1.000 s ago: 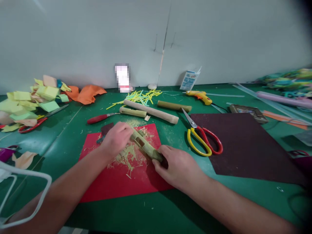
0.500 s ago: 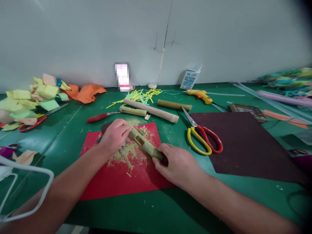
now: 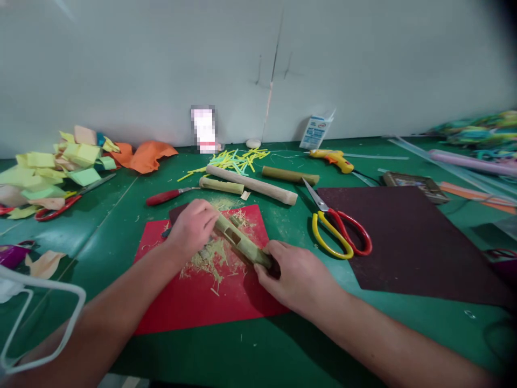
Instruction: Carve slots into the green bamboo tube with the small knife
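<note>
A green bamboo piece (image 3: 242,245) with a rectangular notch cut in it lies slanted over a red mat (image 3: 194,302). My right hand (image 3: 297,277) grips its near end. My left hand (image 3: 193,229) is closed around the far end, with a small tool's dark tip showing beside the knuckles. Pale shavings (image 3: 210,261) litter the mat under the piece.
Yellow-and-red scissors (image 3: 337,231) and a dark brown sheet (image 3: 407,242) lie to the right. Behind the mat are a red-handled knife (image 3: 165,196), a wooden rod (image 3: 252,184), bamboo sections (image 3: 288,175), a glue gun (image 3: 331,159). Paper scraps (image 3: 52,167) and red scissors are at left.
Both hands stay on the bamboo piece; the left hand shifted slightly along the far end. The view barely moved.
</note>
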